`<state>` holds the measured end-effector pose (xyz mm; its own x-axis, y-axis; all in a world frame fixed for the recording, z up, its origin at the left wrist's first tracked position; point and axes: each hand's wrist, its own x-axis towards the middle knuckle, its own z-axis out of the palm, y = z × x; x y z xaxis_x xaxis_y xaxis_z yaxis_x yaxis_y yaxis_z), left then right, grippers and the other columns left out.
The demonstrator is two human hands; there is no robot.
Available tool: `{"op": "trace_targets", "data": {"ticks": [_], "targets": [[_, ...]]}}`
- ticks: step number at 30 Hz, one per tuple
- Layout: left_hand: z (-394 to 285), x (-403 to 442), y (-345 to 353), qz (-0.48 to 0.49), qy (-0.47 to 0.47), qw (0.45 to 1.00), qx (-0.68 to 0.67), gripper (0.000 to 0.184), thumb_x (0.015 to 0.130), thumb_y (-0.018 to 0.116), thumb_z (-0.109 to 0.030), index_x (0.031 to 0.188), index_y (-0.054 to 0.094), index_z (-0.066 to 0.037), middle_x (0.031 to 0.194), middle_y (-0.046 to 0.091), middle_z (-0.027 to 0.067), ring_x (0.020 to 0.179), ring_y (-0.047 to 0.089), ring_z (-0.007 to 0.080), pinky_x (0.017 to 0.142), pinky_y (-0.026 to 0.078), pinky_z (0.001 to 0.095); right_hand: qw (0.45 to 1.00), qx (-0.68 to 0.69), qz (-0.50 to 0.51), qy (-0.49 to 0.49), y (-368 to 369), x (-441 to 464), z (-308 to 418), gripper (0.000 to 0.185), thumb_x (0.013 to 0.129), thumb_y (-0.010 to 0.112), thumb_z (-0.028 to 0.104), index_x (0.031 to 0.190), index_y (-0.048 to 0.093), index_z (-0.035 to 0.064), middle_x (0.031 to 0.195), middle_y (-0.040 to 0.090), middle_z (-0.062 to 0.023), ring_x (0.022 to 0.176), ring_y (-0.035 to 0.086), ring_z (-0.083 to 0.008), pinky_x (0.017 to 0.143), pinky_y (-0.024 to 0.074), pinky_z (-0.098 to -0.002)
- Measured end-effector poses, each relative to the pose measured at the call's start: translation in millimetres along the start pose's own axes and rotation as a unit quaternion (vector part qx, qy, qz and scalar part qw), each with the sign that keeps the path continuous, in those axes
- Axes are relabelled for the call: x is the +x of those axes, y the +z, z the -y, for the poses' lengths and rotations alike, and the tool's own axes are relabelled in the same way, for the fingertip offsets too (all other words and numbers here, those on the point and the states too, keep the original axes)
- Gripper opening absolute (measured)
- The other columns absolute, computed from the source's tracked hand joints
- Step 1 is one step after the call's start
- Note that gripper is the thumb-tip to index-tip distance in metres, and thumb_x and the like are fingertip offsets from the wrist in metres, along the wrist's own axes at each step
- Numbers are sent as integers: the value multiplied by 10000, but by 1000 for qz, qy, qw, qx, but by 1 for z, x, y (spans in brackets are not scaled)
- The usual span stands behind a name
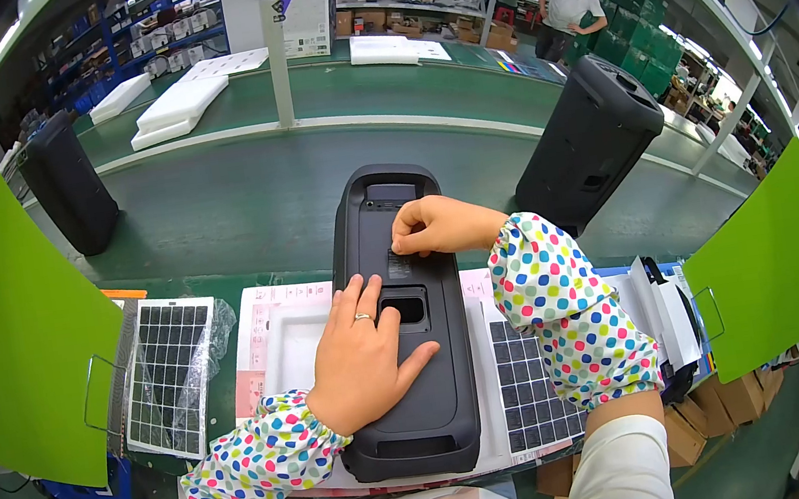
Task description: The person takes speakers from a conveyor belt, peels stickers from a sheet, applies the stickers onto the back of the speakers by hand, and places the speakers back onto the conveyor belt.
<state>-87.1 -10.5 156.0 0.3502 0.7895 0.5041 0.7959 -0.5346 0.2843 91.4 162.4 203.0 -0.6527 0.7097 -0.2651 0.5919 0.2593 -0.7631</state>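
Note:
A black speaker-like case (pixel 446 375) lies lengthwise in front of me, with a handle recess at its far end and a rectangular opening near its middle. My left hand (pixel 364 360) rests on its left side beside that opening, fingers spread, a ring on one finger. Near the upper part of the case, my right hand (pixel 432 228) has its fingers pinched together against the surface, by some small printed text. Whatever may be between those fingertips is hidden. Both forearms wear dotted sleeves.
Similar black cases stand at the left (pixel 70 182) and right (pixel 592 138). Sheets of dark labels lie left (pixel 169 376) and right (pixel 528 384). Green panels (pixel 23 299) flank the bench. White foam (pixel 184 104) lies beyond, and a person (pixel 572 10) stands at the back right.

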Motion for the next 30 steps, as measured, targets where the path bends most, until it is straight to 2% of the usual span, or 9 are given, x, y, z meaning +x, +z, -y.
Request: {"op": "trace_targets", "data": {"ticks": [5, 8, 11, 14, 21, 23, 26, 29, 30], "targets": [[0, 0, 0, -1, 1, 1000, 2, 536, 865, 714, -449, 961, 635, 73, 1308, 543, 357, 1305, 449, 511, 1094, 370, 566, 1000, -4, -4, -5, 0, -1, 1, 224, 939, 706, 248, 942, 647, 31, 844, 617, 1, 773, 572, -77, 719, 496, -246], [-1, 1, -3, 9, 1, 1000, 20, 508, 842, 743, -408, 1022, 657, 59, 1317, 544, 347, 1305, 451, 502, 1082, 398, 492, 1000, -5, -2, -6, 0, 0, 0, 216, 935, 709, 241, 933, 648, 34, 840, 616, 6, 770, 571, -73, 717, 495, -244], [-3, 2, -5, 2, -11, 1000, 5, 573, 827, 750, -427, 1116, 645, 57, 1329, 546, 328, 1322, 449, 481, 1079, 407, 484, 999, 7, -20, -24, 1, 3, -7, 247, 901, 722, 246, 896, 674, 4, 842, 661, -49, 737, 606, -115, 721, 510, -275], [-1, 7, -7, -6, -1, 1000, 22, 657, 807, 760, -443, 1218, 620, 50, 1279, 581, 277, 1266, 501, 434, 1028, 449, 469, 999, 3, -30, -31, 2, 1, -8, 251, 892, 728, 244, 872, 673, -1, 853, 657, -53, 756, 609, -126, 719, 505, -286], [9, 23, -9, -9, 27, 999, 43, 653, 772, 781, -447, 1212, 660, 21, 1103, 603, 164, 1066, 559, 331, 888, 502, 427, 986, -84, -83, -116, 7, 4, -17, 222, 868, 733, 214, 856, 680, -1, 951, 650, -86, 809, 630, -166, 737, 506, -307], [8, 23, -10, -2, 23, 999, 43, 645, 765, 785, -448, 1200, 671, 15, 1100, 602, 156, 1070, 555, 327, 886, 501, 419, 976, -128, -111, -135, 12, -2, -14, 168, 870, 731, 173, 875, 678, 14, 996, 643, -76, 789, 621, -144, 730, 511, -288], [10, 24, -8, 5, 19, 999, 42, 656, 758, 789, -450, 1211, 667, 8, 1102, 600, 154, 1085, 547, 325, 896, 493, 421, 951, -186, -183, -170, 26, -15, -8, 153, 849, 739, 206, 868, 691, 62, 1031, 645, -76, 805, 636, -193, 764, 512, -330], [9, 24, -7, 7, 16, 999, 48, 654, 754, 791, -450, 1213, 667, 0, 1103, 595, 151, 1098, 537, 330, 912, 476, 433, 854, -362, -271, -258, 30, -22, -9, 181, 831, 751, 264, 880, 698, 99, 1084, 649, -59, 843, 644, -227, 770, 508, -368], [8, 25, -7, 7, 17, 999, 50, 651, 756, 790, -449, 1214, 667, -2, 1103, 594, 150, 1100, 535, 332, 916, 471, 440, 861, -373, -264, -225, 28, -24, -8, 301, 809, 767, 349, 1030, 711, 152, 1192, 630, -70, 982, 626, -264, 857, 490, -407]]}}
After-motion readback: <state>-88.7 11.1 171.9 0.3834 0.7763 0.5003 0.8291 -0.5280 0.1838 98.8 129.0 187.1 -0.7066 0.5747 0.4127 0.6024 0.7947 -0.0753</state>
